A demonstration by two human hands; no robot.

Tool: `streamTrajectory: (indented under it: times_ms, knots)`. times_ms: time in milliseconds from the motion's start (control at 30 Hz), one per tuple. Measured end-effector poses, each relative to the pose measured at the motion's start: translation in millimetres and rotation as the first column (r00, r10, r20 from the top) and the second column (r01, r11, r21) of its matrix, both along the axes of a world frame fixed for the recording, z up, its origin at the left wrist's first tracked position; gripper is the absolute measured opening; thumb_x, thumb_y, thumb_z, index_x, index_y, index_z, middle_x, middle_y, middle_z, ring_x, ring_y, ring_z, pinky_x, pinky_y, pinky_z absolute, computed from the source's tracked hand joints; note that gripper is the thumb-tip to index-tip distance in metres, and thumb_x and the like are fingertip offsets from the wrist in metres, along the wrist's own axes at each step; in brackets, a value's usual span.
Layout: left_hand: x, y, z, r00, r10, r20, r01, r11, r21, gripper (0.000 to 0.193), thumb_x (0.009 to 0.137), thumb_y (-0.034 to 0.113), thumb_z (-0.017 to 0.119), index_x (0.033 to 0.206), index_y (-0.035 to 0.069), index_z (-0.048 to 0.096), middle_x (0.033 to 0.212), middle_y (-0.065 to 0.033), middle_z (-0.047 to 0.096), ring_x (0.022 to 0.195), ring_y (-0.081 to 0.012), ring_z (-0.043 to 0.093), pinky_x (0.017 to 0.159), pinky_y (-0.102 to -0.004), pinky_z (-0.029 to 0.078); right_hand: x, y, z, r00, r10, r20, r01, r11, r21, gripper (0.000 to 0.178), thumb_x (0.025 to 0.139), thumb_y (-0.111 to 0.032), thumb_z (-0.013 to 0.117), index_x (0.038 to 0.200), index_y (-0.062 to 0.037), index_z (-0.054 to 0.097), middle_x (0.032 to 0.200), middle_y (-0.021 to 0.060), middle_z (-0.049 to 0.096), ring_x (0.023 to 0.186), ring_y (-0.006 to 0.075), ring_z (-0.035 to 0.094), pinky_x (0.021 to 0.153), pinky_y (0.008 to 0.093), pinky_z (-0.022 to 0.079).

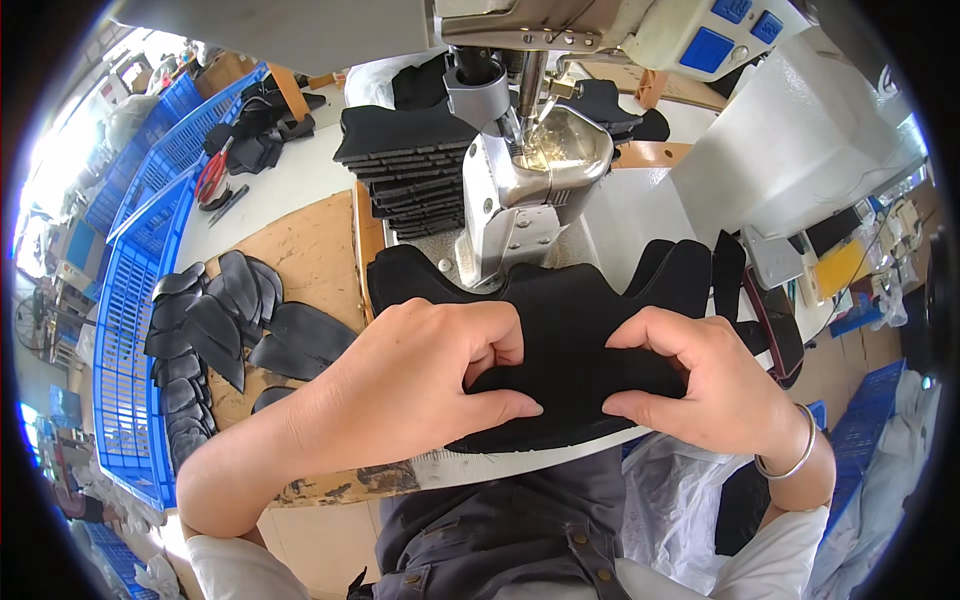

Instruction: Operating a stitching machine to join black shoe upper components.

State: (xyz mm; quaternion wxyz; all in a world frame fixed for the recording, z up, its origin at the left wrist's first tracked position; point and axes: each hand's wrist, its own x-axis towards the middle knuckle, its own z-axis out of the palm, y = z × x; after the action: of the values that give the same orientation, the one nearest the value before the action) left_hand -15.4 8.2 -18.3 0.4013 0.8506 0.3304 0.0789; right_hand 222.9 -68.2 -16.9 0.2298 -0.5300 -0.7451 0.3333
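A wide black fabric piece (562,320) with a curved outline lies in front of me at the table's near edge, just below the post of a sewing machine (540,180). My left hand (430,365) grips its left part, with curled fingers and the thumb stretched along the cloth. On the right part, my right hand (700,375) holds it in the same way, thumb and forefinger bent toward each other. Some fingertips are hidden. The needle area stands beyond the cloth, apart from both hands.
A tall stack of black padded pieces (405,165) stands left of the machine post. Dark curved pieces (215,325) lie on brown cardboard (310,245) beside a blue basket (135,380). Red-handled scissors (213,178) lie farther back. A white plastic bag (665,500) hangs below the table.
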Motion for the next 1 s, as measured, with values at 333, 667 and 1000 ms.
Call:
streamTrajectory:
  times_ms: [333, 667, 1000]
  knots:
    - [-1.0, -1.0, -4.3, 0.999, -0.027, 0.043, 0.018, 0.983, 0.181, 0.033, 0.077, 0.024, 0.079, 0.08, 0.002, 0.055, 0.06, -0.0054, 0.055, 0.049, -0.0161, 0.052, 0.049, -0.0294, 0.038, -9.6, 6.6, -0.8, 0.995, 0.006, 0.099, -0.014, 0.996, 0.085, 0.041, 0.073, -0.022, 0.081, 0.095, -0.0004, 0.054, 0.07, 0.0157, 0.06, 0.057, 0.0318, 0.059, 0.053, 0.0344, 0.045]
    - [-13.2, 8.7, 11.5, 0.986, -0.084, -0.146, 0.105, 0.984, 0.142, 0.032, 0.083, 0.027, 0.072, 0.071, 0.001, 0.058, 0.058, -0.0095, 0.06, 0.054, -0.0256, 0.06, 0.05, -0.0341, 0.042, -21.8, 16.6, 15.9, 0.956, -0.046, 0.29, 0.061, 0.997, -0.043, 0.051, 0.064, -0.032, 0.086, 0.083, -0.0025, 0.05, 0.057, 0.0129, 0.05, 0.051, 0.0318, 0.052, 0.05, 0.0357, 0.04]
    - [-19.0, 0.7, 7.9, 0.988, -0.058, -0.145, 0.08, 0.985, 0.15, 0.026, 0.082, 0.024, 0.072, 0.077, 0.002, 0.059, 0.072, -0.0109, 0.064, 0.064, -0.0269, 0.063, 0.055, -0.0362, 0.044, -22.4, 14.2, 12.8, 0.939, -0.046, 0.341, 0.032, 0.998, 0.044, 0.052, 0.062, -0.035, 0.087, 0.084, -0.004, 0.051, 0.063, 0.013, 0.054, 0.058, 0.0317, 0.055, 0.056, 0.0366, 0.042]
